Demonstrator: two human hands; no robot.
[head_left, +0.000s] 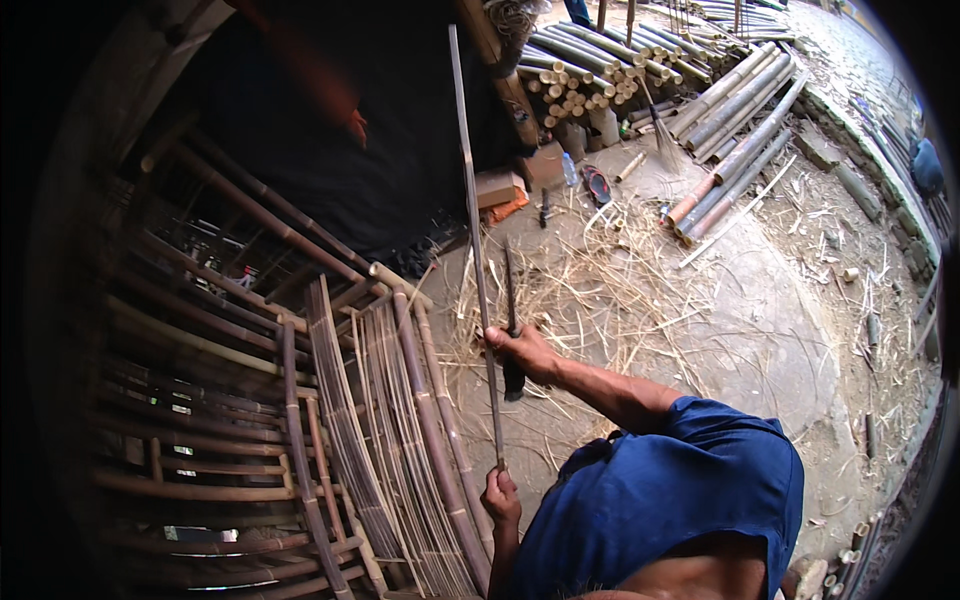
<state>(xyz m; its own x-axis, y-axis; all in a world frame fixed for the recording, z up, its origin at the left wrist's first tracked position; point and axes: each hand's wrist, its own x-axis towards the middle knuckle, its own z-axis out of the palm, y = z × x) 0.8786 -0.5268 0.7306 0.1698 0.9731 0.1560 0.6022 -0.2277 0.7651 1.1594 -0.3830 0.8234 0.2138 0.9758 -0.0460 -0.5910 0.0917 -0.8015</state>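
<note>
Left hand (501,495), nearest, fingers wrapped tight round the lower end of a long thin bamboo strip (474,240); the strip rises from that fist, near upright, far past the upper hand. Right hand (523,352), farther up, fingers closed on the handle of a dark knife (511,300), blade lying just beside the strip, touching it or nearly so. Left of the hands: bundle of bamboo slats (390,420) leaning on a bamboo frame (220,360). Beyond: shavings (610,290) on the ground, stacked bamboo poles (590,70) far off.
</note>
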